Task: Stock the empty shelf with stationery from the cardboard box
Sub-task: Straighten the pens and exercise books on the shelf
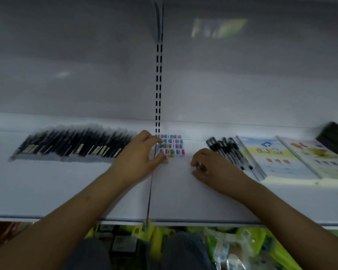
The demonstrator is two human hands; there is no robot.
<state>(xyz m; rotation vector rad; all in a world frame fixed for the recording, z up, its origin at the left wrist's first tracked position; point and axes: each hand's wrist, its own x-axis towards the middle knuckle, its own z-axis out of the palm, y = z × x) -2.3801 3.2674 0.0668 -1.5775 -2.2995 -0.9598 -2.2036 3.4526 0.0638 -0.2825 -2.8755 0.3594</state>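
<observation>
A grid of small coloured erasers lies on the white shelf near its middle. My left hand is at the grid's left edge and pinches a pale eraser at the front row between thumb and fingers. My right hand rests on the shelf to the right of the grid, fingers curled round a few small dark-and-red erasers. The cardboard box is out of view.
A long row of dark pens lies at the left. Loose black pens, two printed booklets and a dark box lie at the right. A slotted upright splits the back panel. Yellow-green packs fill the level below.
</observation>
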